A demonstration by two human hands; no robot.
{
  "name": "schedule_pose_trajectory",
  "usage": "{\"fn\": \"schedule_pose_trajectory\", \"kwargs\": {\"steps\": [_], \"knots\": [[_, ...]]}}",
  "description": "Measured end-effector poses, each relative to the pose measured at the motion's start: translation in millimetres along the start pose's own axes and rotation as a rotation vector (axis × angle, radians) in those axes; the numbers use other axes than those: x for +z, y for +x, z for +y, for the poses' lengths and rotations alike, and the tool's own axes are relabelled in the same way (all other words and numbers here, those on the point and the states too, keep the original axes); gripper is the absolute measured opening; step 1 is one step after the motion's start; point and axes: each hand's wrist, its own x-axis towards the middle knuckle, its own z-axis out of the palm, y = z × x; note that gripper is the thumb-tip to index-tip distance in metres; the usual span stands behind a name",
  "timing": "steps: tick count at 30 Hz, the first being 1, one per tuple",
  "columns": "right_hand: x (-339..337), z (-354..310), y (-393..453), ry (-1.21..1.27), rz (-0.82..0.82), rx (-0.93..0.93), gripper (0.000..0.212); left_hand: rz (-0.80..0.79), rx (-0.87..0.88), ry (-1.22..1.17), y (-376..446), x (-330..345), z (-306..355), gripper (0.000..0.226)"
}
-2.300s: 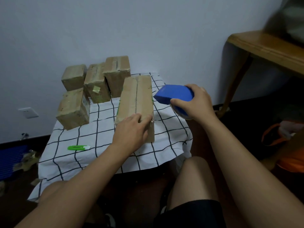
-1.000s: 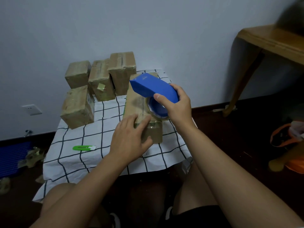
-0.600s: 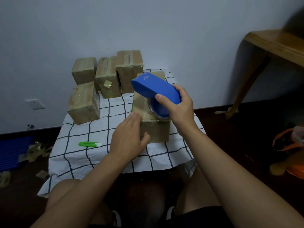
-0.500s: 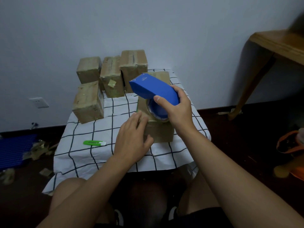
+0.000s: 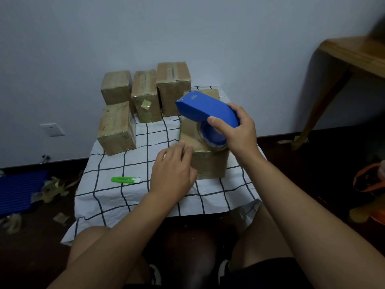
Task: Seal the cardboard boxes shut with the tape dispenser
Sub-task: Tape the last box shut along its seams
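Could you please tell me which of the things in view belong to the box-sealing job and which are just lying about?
Part of the job:
- blue tape dispenser, gripped by the right hand
- near box, steadied by the left hand
- four other boxes at the back

Just lying about:
- green cutter on the checked cloth
- tape scraps on the floor
- wooden table

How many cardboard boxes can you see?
5. Three stand along the wall: left, middle, right. One sits nearer, at left. One lies under the hands. More may be hidden.
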Motion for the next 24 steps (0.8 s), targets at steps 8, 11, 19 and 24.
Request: {"fn": "schedule_pose_trajectory", "kwargs": {"steps": [8, 11, 19, 24], "knots": [[-33.6, 9.3, 10.8, 0.07, 0.088, 0.056, 0.057, -0.01, 0.031, 0.031, 5.6, 2.5, 11.8, 0.053], [-28.0, 10.1, 16.9, 0.11, 0.096, 0.064, 0.049, 0.012, 0.036, 0.043, 9.1, 1.9, 15.6, 0.046], [-19.9, 16.1, 23.9, 0.049, 0.072, 0.057, 0.071, 0.114, 0.066, -0.126, 30.9, 2.5, 38.8, 0.034], [-25.8, 20.1, 23.4, 0.008, 0.081, 0.049, 0.072, 0.124, 0.146, -0.197, 38.2, 3.2, 44.6, 0.035]]}}
